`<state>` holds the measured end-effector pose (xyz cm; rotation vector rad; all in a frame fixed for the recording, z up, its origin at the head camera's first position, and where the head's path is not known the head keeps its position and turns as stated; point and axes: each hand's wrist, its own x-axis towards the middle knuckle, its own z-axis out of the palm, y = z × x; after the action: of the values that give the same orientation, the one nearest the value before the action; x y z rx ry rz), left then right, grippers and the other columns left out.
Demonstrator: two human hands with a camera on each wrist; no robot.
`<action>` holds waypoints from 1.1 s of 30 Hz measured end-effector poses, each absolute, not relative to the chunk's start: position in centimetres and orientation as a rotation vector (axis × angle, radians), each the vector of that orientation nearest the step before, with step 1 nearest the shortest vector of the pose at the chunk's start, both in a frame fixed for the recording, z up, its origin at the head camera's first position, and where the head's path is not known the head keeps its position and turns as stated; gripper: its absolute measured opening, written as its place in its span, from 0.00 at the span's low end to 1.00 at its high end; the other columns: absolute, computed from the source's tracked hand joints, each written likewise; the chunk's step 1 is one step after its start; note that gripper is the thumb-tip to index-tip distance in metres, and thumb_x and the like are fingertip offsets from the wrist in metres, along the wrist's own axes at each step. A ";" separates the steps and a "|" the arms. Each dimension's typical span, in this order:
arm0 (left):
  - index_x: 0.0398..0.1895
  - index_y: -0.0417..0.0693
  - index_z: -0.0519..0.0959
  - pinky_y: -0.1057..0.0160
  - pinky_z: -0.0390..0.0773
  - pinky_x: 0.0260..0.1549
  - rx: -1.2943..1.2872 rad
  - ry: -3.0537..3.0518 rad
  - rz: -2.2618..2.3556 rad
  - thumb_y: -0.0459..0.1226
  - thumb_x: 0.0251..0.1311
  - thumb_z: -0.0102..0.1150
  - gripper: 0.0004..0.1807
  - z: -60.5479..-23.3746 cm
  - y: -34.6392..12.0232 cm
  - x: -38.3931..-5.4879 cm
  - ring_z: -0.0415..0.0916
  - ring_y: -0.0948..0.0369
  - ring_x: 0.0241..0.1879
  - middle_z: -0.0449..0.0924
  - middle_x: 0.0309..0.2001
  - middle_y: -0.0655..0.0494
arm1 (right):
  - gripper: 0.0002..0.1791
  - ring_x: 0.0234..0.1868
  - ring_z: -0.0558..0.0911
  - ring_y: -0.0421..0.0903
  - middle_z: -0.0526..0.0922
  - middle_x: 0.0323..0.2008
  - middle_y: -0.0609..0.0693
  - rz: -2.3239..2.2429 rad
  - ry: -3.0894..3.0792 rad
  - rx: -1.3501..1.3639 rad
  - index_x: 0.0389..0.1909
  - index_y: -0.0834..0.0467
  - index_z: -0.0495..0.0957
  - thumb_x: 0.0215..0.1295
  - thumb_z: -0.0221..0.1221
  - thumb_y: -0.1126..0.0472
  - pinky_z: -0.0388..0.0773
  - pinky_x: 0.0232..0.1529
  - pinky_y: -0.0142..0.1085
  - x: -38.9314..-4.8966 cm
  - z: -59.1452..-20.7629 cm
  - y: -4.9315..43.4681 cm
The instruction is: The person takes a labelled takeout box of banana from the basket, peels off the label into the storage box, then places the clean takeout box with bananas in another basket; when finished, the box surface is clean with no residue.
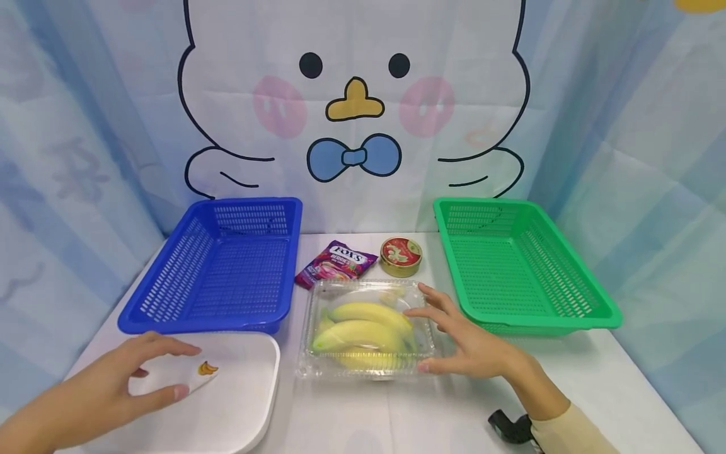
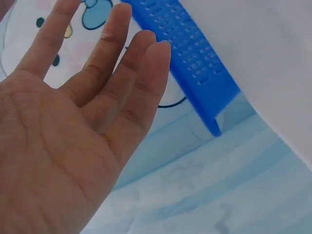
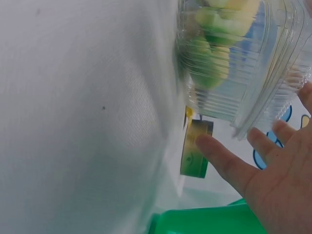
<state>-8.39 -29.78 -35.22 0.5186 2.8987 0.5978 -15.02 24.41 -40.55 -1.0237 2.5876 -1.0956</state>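
A clear plastic clamshell box (image 1: 368,331) with several yellow bananas (image 1: 357,336) inside sits closed on the table. My right hand (image 1: 462,337) is at its right side, fingers spread, the fingertips by the box's edge. In the right wrist view, that hand (image 3: 287,180) curls round nothing. My left hand (image 1: 121,384) is over a white tray-like board (image 1: 249,378), thumb and fingers apart. Between them shows a small banana picture (image 1: 207,367) on a white piece; whether the hand touches it, I cannot tell. The left wrist view shows the left hand's (image 2: 73,126) palm bare.
A blue basket (image 1: 201,328) stands at the back left, a green basket (image 1: 544,323) at the back right. Behind the box lie a purple Fox's candy bag (image 1: 337,263) and a round red-and-gold tin (image 1: 401,256). A black object (image 1: 509,427) lies near the right sleeve.
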 end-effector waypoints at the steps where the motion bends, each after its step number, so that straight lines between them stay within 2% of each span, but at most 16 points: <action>1: 0.62 0.63 0.78 0.62 0.82 0.36 0.525 2.897 0.590 0.53 0.62 0.70 0.26 -35.1 -29.7 -8.2 0.76 0.43 0.59 0.77 0.62 0.50 | 0.41 0.81 0.48 0.62 0.38 0.83 0.53 -1.096 2.587 -1.024 0.75 0.48 0.65 0.63 0.71 0.48 0.73 0.62 0.65 -15.0 -40.6 24.4; 3: 0.63 0.62 0.77 0.60 0.83 0.36 0.530 2.886 0.577 0.54 0.62 0.70 0.27 -34.9 -29.4 -7.9 0.75 0.43 0.59 0.77 0.63 0.49 | 0.41 0.80 0.48 0.63 0.38 0.82 0.54 -1.098 2.590 -1.031 0.74 0.49 0.65 0.63 0.71 0.48 0.73 0.62 0.65 -15.0 -40.6 24.4; 9: 0.64 0.64 0.76 0.41 0.84 0.37 0.544 2.904 0.555 0.57 0.60 0.69 0.29 -33.3 -28.2 -7.3 0.76 0.43 0.56 0.75 0.62 0.48 | 0.41 0.80 0.48 0.62 0.39 0.82 0.55 -1.100 2.592 -1.033 0.74 0.49 0.65 0.63 0.72 0.48 0.74 0.62 0.64 -14.9 -40.2 24.5; 13: 0.66 0.70 0.75 0.46 0.85 0.38 0.586 2.961 0.550 0.59 0.58 0.70 0.32 -32.2 -27.0 -7.2 0.76 0.47 0.57 0.75 0.63 0.51 | 0.41 0.80 0.49 0.62 0.39 0.82 0.54 -1.104 2.588 -1.017 0.75 0.49 0.65 0.63 0.72 0.47 0.74 0.62 0.64 -14.6 -40.0 24.5; 18: 0.71 0.73 0.70 0.51 0.84 0.39 0.634 2.960 0.611 0.62 0.58 0.69 0.37 -30.8 -25.3 -7.5 0.74 0.50 0.59 0.73 0.66 0.55 | 0.41 0.80 0.49 0.62 0.39 0.82 0.53 -1.107 2.579 -1.013 0.75 0.48 0.65 0.63 0.71 0.48 0.74 0.62 0.65 -14.6 -39.9 24.4; 23: 0.75 0.73 0.65 0.58 0.83 0.44 0.802 2.969 0.701 0.58 0.60 0.70 0.41 -30.2 -23.7 -8.5 0.72 0.54 0.61 0.71 0.67 0.60 | 0.41 0.80 0.49 0.63 0.39 0.82 0.54 -1.115 2.564 -1.003 0.75 0.48 0.65 0.63 0.71 0.49 0.72 0.62 0.66 -14.8 -39.9 24.4; 26: 0.77 0.71 0.63 0.57 0.83 0.46 0.866 2.949 0.738 0.57 0.60 0.70 0.42 -30.0 -23.1 -9.1 0.70 0.54 0.63 0.69 0.69 0.59 | 0.40 0.80 0.48 0.63 0.38 0.82 0.54 -1.123 2.529 -1.006 0.75 0.47 0.64 0.65 0.70 0.50 0.71 0.63 0.66 -15.0 -40.1 24.0; 33: 0.78 0.73 0.60 0.41 0.82 0.53 0.875 2.826 0.901 0.58 0.62 0.67 0.43 -30.0 -20.4 -11.0 0.66 0.47 0.69 0.60 0.74 0.54 | 0.41 0.81 0.48 0.61 0.38 0.83 0.53 -1.076 2.563 -0.991 0.75 0.46 0.65 0.64 0.71 0.47 0.72 0.63 0.65 -15.1 -39.7 24.3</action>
<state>-10.98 -20.40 -30.03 0.8745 2.8265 0.9015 -15.13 24.29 -39.74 -0.9915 2.5626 -1.0755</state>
